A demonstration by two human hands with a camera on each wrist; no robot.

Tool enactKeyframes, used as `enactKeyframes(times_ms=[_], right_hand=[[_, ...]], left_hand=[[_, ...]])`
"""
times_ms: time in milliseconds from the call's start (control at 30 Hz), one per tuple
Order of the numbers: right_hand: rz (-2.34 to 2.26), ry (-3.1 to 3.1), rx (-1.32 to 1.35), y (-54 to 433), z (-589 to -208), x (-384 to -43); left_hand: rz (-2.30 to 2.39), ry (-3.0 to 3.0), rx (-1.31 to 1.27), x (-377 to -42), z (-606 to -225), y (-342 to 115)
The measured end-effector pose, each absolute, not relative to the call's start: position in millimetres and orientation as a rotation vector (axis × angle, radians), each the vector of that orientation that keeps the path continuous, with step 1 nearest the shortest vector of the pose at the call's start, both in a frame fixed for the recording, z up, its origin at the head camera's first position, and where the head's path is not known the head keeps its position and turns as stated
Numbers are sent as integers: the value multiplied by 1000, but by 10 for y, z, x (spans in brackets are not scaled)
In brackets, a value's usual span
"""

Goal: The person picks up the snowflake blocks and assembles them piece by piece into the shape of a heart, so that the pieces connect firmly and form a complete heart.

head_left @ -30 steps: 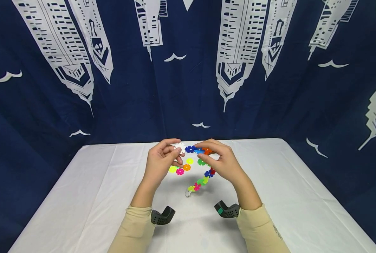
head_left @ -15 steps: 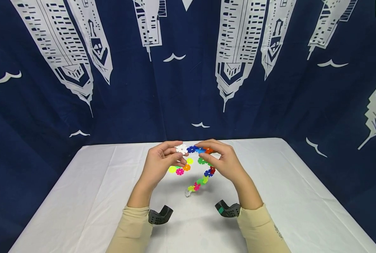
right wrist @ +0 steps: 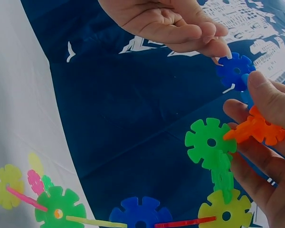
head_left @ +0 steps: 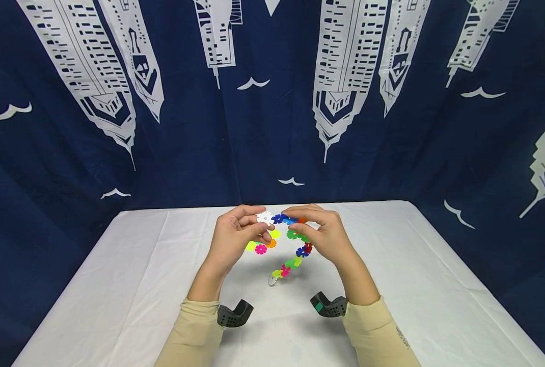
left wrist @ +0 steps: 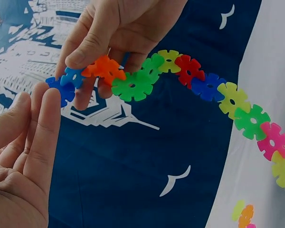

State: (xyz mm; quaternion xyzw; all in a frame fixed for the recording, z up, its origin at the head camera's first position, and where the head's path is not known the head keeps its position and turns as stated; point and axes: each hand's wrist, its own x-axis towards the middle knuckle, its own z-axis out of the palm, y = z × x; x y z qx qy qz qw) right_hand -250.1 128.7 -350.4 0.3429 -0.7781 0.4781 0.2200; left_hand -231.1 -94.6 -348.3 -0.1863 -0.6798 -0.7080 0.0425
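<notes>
In the head view my left hand [head_left: 233, 234] pinches a white slotted plastic disc [head_left: 265, 218] between thumb and fingers. Right beside it, at the raised end of a colourful chain of interlocked discs, is a dark blue disc [right wrist: 235, 71]; the white one seems to touch its edge, though I cannot tell whether they are joined. My right hand [head_left: 329, 237] grips the chain near the light blue disc [left wrist: 72, 77] and the orange disc [left wrist: 104, 69]. From there the chain hangs through green discs [left wrist: 132, 86] and other colours, down to a whitish end disc [head_left: 272, 280] near the table.
Several loose discs lie beyond the chain, among them a pink disc [head_left: 261, 249] and an orange disc [head_left: 271, 243]. The white-covered table [head_left: 139, 280] ends at a dark blue printed curtain [head_left: 254, 137]. Black wrist mounts [head_left: 235, 313] jut inward from both sleeves.
My left hand has shifted slightly right with the white disc, turning it flatter toward the camera and against the dark blue disc. The right hand has barely moved.
</notes>
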Motion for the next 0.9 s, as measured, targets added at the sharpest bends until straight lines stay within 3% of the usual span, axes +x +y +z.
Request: enactKeyframes(times_ms=[900], right_hand=[[1248,-2275,876,1292,-3480,-2479]], left_hand=[[-2181,-2071,-512,-2337,-3510,-920]])
